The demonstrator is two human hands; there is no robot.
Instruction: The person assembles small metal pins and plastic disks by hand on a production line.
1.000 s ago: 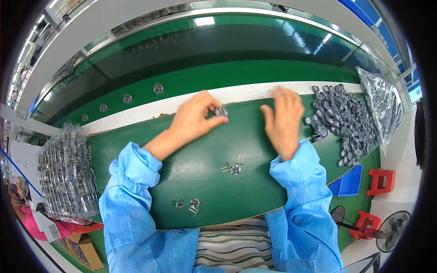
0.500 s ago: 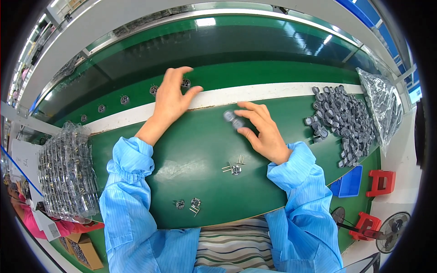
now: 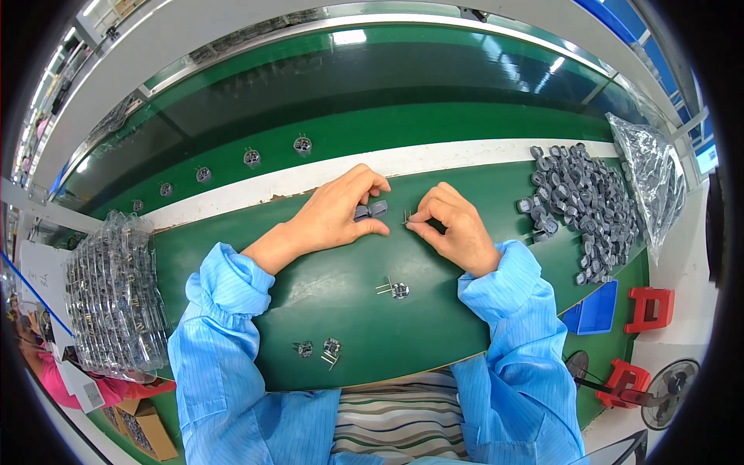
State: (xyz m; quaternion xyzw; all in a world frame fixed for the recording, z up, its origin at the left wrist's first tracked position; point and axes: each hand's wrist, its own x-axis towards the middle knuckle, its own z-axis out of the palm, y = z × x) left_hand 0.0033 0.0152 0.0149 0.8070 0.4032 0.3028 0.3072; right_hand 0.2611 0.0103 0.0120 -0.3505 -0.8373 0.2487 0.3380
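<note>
While our left hand [image 3: 335,215] pinches a pair of small grey caps [image 3: 370,209] just above the green mat [image 3: 341,271], our right hand [image 3: 453,225] grips a small metal pin part [image 3: 406,218] beside them. A loose pinned piece [image 3: 397,290] lies nearer us; a pile of grey caps [image 3: 585,198] sits far right.

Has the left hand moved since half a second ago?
Yes. The left hand has pulled back from beyond the white strip toward the body; it now holds grey parts on the green mat, facing the right hand.
</note>
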